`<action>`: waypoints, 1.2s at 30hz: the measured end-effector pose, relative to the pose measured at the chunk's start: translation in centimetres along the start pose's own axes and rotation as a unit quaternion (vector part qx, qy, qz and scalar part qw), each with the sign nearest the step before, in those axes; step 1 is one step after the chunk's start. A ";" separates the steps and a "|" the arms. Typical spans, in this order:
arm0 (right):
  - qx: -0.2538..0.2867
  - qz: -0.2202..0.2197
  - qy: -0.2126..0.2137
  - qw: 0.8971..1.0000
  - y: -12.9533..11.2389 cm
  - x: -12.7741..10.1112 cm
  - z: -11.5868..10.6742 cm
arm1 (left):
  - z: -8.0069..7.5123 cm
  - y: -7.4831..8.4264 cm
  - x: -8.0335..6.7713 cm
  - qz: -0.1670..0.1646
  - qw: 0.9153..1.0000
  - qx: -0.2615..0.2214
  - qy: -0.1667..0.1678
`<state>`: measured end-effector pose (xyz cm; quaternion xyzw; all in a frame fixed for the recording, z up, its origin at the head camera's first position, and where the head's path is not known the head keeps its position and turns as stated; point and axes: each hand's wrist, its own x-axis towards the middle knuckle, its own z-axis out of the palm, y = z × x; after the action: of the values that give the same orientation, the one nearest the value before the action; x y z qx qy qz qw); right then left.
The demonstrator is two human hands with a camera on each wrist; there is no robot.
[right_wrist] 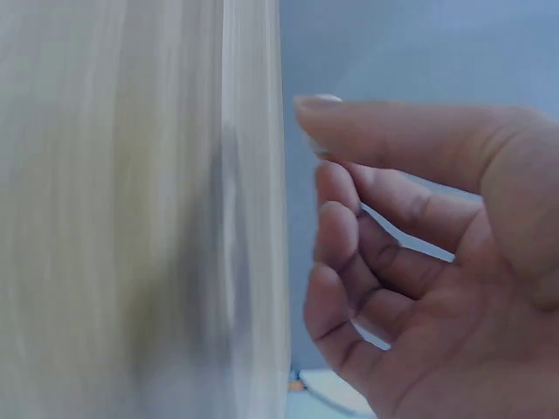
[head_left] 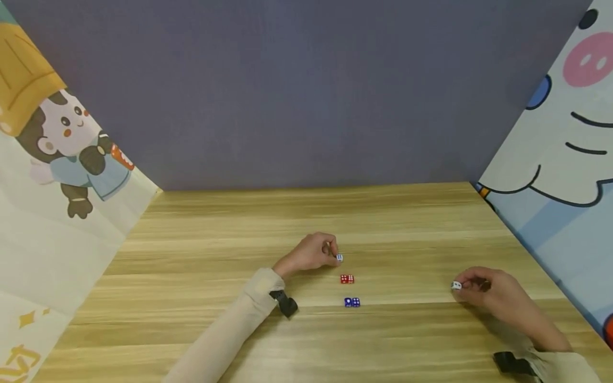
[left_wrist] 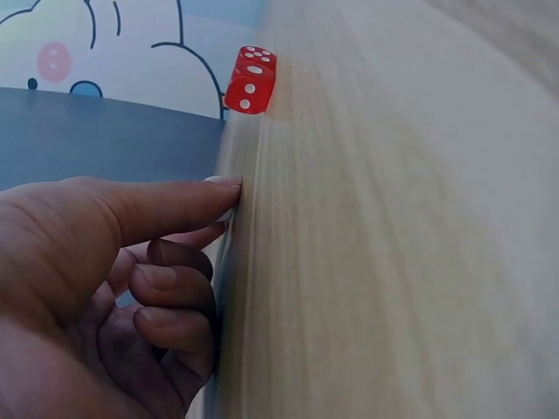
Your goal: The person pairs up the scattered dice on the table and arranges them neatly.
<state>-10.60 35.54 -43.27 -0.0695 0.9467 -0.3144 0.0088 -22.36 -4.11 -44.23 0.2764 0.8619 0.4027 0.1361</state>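
In the head view my left hand pinches a white die with dark pips between thumb and index finger, low at the table. The left wrist view shows the thumb and fingertips at the table surface, with that die hidden behind them. My right hand pinches another white die over the right part of the table; in the right wrist view its fingers are raised off the surface. Two red dice sit side by side just in front of my left hand. Nearer me lie two blue dice, also side by side.
The wooden table meets a dark grey panel at the back. Cartoon-printed walls stand at the left and right. Black straps circle both sleeved wrists.
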 end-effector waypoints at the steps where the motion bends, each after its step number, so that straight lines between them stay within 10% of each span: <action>1: -0.003 -0.003 0.007 1.000 -0.3 0.1 0.0 | 0.0 0.0 0.0 -0.001 1.000 -0.001 -0.001; 24: 0.063 -0.146 -0.030 0.987 -8.5 7.5 4.6 | 0.4 -0.2 0.2 -0.009 1.000 -0.004 -0.002; 36: 0.059 -0.185 -0.175 0.965 -11.1 12.6 8.9 | 0.3 -0.3 0.3 -0.010 1.000 0.004 0.004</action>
<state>-21.10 19.73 -43.42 -0.2967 0.8808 -0.3490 0.1203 -22.56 -3.89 -44.61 0.2664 0.8670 0.3987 0.1354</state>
